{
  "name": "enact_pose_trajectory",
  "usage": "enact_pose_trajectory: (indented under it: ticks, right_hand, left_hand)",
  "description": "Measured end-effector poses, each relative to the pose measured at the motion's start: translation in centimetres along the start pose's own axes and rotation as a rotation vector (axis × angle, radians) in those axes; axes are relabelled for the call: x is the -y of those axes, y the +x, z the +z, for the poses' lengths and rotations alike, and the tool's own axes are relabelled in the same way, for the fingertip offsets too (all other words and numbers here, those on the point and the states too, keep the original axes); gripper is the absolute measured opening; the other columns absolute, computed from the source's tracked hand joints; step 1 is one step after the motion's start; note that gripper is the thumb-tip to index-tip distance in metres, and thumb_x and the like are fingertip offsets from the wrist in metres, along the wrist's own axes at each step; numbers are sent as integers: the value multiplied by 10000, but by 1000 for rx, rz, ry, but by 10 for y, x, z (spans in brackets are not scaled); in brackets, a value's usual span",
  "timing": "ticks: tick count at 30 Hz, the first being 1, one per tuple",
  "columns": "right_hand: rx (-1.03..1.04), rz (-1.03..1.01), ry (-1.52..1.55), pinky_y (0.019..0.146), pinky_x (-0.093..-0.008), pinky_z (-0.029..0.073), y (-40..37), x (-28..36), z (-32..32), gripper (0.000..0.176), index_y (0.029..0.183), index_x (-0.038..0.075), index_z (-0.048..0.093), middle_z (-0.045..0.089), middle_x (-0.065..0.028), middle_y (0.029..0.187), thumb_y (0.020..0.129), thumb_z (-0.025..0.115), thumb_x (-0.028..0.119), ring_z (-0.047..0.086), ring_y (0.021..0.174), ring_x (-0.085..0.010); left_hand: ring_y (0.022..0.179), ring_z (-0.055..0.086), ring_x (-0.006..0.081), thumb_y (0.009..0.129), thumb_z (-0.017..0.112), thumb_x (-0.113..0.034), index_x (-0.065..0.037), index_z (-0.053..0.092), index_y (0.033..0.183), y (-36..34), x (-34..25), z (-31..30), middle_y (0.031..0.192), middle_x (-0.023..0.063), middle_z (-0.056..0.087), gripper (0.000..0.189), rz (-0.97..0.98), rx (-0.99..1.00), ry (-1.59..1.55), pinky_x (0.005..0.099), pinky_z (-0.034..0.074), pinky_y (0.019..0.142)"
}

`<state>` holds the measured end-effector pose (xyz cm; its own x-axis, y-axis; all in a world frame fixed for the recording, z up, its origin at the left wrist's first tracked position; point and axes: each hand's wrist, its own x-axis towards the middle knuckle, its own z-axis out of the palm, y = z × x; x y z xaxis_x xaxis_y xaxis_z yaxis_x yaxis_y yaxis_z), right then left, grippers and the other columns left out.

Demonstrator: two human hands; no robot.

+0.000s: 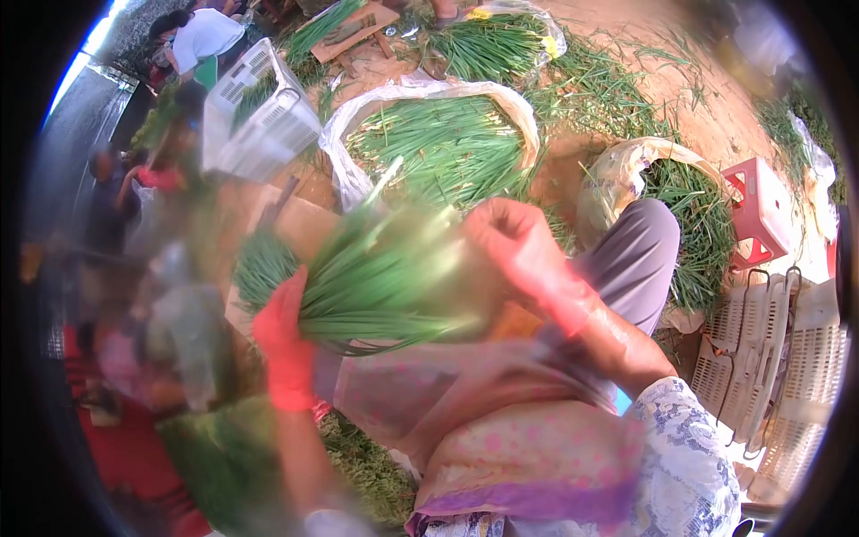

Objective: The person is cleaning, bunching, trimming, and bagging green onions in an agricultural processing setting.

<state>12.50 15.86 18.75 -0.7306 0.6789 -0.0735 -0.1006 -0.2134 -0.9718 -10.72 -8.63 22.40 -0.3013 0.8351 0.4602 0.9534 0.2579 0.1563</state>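
Observation:
My left hand (284, 333), in a red rubber glove, is closed around a bunch of chives (376, 286). The long green leaves fan out to the right above my lap and are partly smeared by blur. My right hand (519, 246), also gloved in red, is raised just right of the bunch with its fingers curled together. Whatever it may pinch is too small or blurred to make out. Beyond the bunch stands a round container lined with white plastic (335, 143), filled with cut chives (447, 143).
A white plastic crate (259, 116) stands at upper left. To the right are a bag of loose green leaves (689, 233), a red stool (756, 210) and pale plastic baskets (743, 349). Loose leaves litter the ground (617, 89). Other people, one in a white shirt (208, 38), are at left.

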Motion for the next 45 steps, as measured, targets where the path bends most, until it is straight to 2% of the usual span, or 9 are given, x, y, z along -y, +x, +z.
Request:
enact_pose_trajectory:
  ticks: [2,4,10,17,25,31,38,41,45]
  right_hand:
    - [-62,-114,-108,779,-316,530,12,-13,-20,168,947,-2,670,724,-67,893,951,664,166,666,830,-156]
    - [-15,185,-683,860,-363,537,30,-18,-53,273,1083,1,665,733,-119,985,922,700,219,687,924,-238]
    - [186,-281,-398,1003,-363,483,40,31,-47,511,1334,43,600,666,-141,1239,895,754,257,616,1137,-207]
    - [471,-39,-225,846,-371,543,44,22,-16,229,1066,44,726,749,-94,980,905,749,207,703,950,-208]
    - [548,-738,-997,773,-481,540,42,23,-23,210,989,38,677,658,-161,981,910,661,232,642,899,-404]
    - [635,-390,-359,831,-378,546,35,20,-21,191,1030,47,726,717,-129,992,931,618,169,696,934,-263]
    - [54,30,-519,893,-330,527,55,11,-80,236,1028,3,737,741,-83,962,967,632,206,684,947,-180]
    - [230,-64,-1104,969,-381,505,52,-5,-102,305,1152,-1,695,731,-125,1068,972,634,238,673,1066,-245]
    - [439,-296,-533,1025,-391,474,37,23,-59,481,1302,13,612,670,-166,1241,945,680,330,608,1210,-272]
  left_hand:
    - [1030,690,337,786,589,82,-43,625,1336,-1,0,-2,1167,196,688,565,-46,-18,-46,370,524,914]
    - [1044,689,303,798,583,79,-35,623,1337,-2,0,-6,1181,183,692,552,-88,-33,-98,353,516,930]
    - [1114,661,234,823,572,55,-16,617,1343,-3,2,-8,1218,143,693,527,-180,7,-206,335,490,993]
    - [1069,678,299,793,581,93,-50,640,1308,-2,-4,-7,1162,169,696,537,-176,31,-208,364,508,948]
    - [1039,686,310,752,633,95,-52,649,1298,3,1,-7,1143,171,701,566,-104,138,-186,367,525,908]
    - [926,698,371,692,609,121,-72,683,1243,13,-8,-5,1067,182,708,589,14,129,-161,403,550,807]
    - [922,696,366,695,609,120,-74,675,1257,6,-6,-10,1076,181,704,599,-33,72,-170,398,549,805]
    - [936,697,357,701,603,131,-74,674,1260,2,-4,-12,1089,181,702,599,-68,69,-181,392,548,819]
    - [955,699,347,705,607,142,-69,672,1261,5,-8,-6,1086,179,705,598,-108,88,-257,385,544,841]
